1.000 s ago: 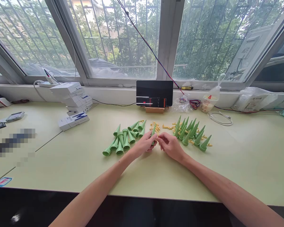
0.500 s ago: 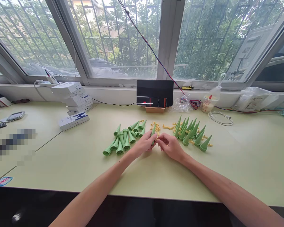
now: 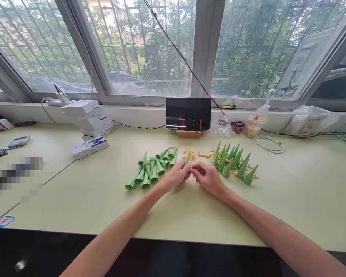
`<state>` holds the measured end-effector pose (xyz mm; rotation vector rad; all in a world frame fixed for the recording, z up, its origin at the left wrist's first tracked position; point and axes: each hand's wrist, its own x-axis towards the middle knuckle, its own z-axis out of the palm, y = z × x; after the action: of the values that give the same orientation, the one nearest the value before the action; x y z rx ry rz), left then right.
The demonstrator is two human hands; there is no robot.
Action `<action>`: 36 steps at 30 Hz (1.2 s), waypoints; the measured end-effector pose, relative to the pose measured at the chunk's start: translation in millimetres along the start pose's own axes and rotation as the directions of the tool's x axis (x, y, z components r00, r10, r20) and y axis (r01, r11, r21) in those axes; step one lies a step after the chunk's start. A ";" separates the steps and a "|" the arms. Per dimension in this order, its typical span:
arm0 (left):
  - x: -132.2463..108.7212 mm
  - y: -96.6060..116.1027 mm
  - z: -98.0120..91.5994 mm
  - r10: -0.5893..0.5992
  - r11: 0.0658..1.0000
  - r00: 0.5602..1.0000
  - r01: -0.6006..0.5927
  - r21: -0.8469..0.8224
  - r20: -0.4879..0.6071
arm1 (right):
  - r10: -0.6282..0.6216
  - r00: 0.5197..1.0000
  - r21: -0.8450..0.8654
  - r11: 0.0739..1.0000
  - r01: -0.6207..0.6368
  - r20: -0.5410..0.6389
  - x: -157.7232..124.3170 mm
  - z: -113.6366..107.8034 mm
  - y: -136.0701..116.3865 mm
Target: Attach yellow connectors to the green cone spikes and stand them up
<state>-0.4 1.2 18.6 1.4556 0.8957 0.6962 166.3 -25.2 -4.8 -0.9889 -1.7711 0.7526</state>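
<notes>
Both hands meet on one green cone (image 3: 187, 159)
Left hand (image 3: 175, 176) grasps it; right hand (image 3: 209, 177) pinches at its base, before the tablet (image 3: 188, 113).

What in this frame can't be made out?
Head view only.
- Lower part of the green cone: covered by the left hand's grip.
- What the right hand pinches, if anything: hidden behind its fingers.
- Far left, the blurred patch: pixelated.
- The phone screen: text too small.

Single head-worn view, looking forward and down across the pale green table (image 3: 75, 192) toward the window (image 3: 150, 46). The left hand (image 3: 175, 176) and right hand (image 3: 210, 179) meet at a green cone (image 3: 187, 158) near frame centre, close to the camera.
</notes>
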 end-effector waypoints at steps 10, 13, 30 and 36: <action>2.0 -2.3 -1.1 -0.010 1.000 0.999 0.010 0.003 -0.038 | -0.016 1.000 0.008 1.000 0.016 0.027 0.0 1.1 2.2; 1.9 -1.9 -1.1 0.005 1.000 1.000 -0.004 0.017 -0.029 | -0.006 0.999 0.027 1.000 0.005 0.046 -0.6 1.3 3.5; -0.4 1.0 -0.2 -0.021 1.000 1.000 0.021 0.018 -0.016 | 0.017 0.998 -0.013 1.000 -0.017 0.061 0.3 -0.1 1.6; 0.8 -1.9 -1.0 -0.012 0.999 1.000 0.012 0.030 0.004 | 0.018 0.998 -0.049 0.999 -0.015 0.057 0.1 -0.7 1.5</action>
<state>-1.0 2.4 16.7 1.4765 0.9140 0.6733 167.4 -24.3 -5.7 -1.0243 -1.8401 0.7584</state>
